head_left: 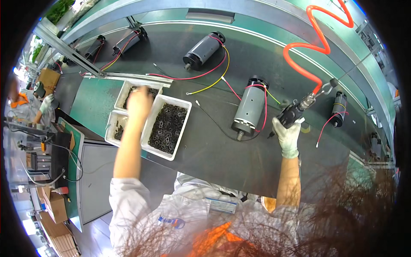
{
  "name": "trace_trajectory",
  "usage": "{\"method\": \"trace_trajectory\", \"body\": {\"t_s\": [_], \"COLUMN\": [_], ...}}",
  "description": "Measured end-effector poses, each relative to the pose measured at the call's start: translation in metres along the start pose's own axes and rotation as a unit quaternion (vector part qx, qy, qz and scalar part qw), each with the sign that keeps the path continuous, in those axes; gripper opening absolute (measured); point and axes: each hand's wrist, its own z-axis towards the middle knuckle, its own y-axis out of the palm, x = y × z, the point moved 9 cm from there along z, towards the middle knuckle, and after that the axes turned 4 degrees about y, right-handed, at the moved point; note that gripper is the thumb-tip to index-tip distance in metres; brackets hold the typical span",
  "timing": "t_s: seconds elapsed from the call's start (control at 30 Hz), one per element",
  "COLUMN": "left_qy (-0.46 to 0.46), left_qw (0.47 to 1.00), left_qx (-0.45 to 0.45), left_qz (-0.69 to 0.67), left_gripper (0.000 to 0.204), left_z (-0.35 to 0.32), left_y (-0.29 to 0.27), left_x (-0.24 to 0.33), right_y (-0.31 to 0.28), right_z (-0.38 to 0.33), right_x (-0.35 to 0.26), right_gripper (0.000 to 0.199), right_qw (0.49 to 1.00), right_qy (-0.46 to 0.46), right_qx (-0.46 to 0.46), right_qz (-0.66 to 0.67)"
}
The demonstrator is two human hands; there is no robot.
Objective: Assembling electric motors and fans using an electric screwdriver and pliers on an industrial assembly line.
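My bare left hand (140, 103) reaches over the back white bin (118, 100), among small dark parts. Its fingertips are blurred and partly hidden, so what they hold does not show. Just right of that arm stands a larger white bin (187, 115) full of black rings (168, 128). A smaller white bin (109, 130) with a few dark parts sits partly behind my forearm. In a white glove, my right hand (286, 136) grips a black air screwdriver (291, 113) fed by an orange coiled hose (295, 64). Left of this tool lies a grey cylindrical motor (251, 105) with red wires.
Another motor (204, 49) with red and yellow wires lies farther back, and one more (339, 109) lies right of the screwdriver. A metal rail (128, 76) runs behind the bins. At far left a person's gloved hand (46, 104) is at work.
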Motion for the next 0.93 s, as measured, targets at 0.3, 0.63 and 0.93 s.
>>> {"method": "trace_trajectory", "body": {"t_s": [0.3, 0.63, 0.93], "left_qy": [0.016, 0.062, 0.078], "left_qw": [0.996, 0.956, 0.666], "left_qx": [-0.042, 0.065, -0.255], "left_qz": [-0.077, -0.278, -0.697], "left_gripper": [0.018, 0.033, 0.052], "left_z": [0.004, -0.057, -0.169], "left_y": [0.027, -0.045, -0.005], "left_x": [-0.057, 0.017, 0.237], "right_y": [0.004, 0.014, 0.014], "right_z": [-0.044, -0.123, -0.132], "right_x": [0.009, -0.015, -0.079], "right_gripper": [0.052, 0.048, 0.05], "right_qw": [0.996, 0.969, 0.893], "right_qy": [0.067, 0.049, -0.052], "right_qx": [0.049, 0.114, -0.014], "right_qz": [0.022, 0.212, 0.446]}}
